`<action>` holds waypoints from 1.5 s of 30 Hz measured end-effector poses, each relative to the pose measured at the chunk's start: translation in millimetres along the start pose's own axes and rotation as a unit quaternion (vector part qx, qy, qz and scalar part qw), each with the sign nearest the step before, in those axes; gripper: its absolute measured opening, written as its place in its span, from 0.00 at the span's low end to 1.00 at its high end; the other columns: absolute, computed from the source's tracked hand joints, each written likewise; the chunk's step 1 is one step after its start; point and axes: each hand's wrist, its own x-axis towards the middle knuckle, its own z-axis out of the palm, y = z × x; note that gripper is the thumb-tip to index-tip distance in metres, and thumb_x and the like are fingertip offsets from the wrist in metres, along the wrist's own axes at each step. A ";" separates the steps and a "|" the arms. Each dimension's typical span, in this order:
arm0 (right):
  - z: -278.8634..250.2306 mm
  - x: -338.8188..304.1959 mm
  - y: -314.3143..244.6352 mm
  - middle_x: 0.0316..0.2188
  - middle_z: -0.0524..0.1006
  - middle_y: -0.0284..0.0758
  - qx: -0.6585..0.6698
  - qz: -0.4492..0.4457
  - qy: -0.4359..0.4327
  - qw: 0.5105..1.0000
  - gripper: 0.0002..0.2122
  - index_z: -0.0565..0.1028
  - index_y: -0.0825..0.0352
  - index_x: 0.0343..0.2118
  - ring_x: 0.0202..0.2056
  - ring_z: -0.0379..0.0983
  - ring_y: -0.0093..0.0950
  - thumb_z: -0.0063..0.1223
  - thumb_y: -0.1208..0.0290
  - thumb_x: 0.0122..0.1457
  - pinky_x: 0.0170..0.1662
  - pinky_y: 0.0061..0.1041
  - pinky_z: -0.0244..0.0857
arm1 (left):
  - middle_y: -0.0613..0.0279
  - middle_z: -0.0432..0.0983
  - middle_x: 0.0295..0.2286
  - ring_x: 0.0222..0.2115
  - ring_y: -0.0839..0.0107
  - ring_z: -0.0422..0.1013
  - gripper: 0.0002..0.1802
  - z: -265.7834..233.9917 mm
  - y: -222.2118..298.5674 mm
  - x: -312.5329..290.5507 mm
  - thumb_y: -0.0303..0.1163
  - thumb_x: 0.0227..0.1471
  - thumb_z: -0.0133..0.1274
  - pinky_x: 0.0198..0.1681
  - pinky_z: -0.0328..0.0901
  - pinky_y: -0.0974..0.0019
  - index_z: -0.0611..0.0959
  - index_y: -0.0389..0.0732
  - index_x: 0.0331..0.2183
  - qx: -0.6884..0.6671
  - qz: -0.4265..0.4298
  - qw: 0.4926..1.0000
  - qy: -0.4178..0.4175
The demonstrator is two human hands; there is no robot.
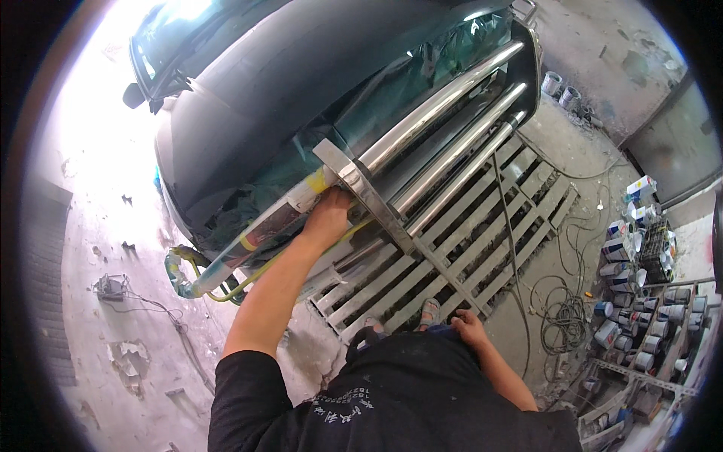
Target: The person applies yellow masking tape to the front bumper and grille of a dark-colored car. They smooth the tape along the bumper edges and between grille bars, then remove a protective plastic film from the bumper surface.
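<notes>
Single head-worn fisheye view, looking steeply down over own torso; car front [301, 98] close, floor grating [452, 248] below.
</notes>
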 end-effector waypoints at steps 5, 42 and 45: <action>0.1 -0.8 -5.5 0.28 0.75 0.36 0.024 0.008 0.003 1.000 0.20 0.65 0.74 0.49 0.28 0.71 0.24 0.51 0.69 0.55 0.33 0.24 0.65 | 0.44 0.67 0.39 0.42 0.49 0.64 0.15 -17.0 -1.4 -8.5 0.27 0.47 0.43 0.47 0.61 0.54 0.74 0.34 0.38 -0.113 -0.050 0.991 -0.049; -4.7 -8.4 -6.3 0.34 0.75 0.37 -0.066 0.036 -0.015 0.997 0.23 0.66 0.73 0.50 0.36 0.72 0.25 0.53 0.63 0.55 0.40 0.24 0.65 | 0.50 0.67 0.34 0.38 0.53 0.64 0.09 -17.9 13.2 -38.1 0.29 0.44 0.53 0.42 0.61 0.56 0.74 0.36 0.30 -0.198 0.006 0.965 0.174; 2.0 -3.1 -8.0 0.32 0.75 0.36 -0.078 0.026 -0.026 0.996 0.23 0.67 0.73 0.49 0.34 0.72 0.25 0.53 0.63 0.54 0.38 0.24 0.65 | 0.51 0.68 0.32 0.37 0.53 0.65 0.08 -21.3 25.7 -32.4 0.28 0.44 0.54 0.40 0.62 0.56 0.75 0.37 0.29 -0.146 -0.076 0.968 0.190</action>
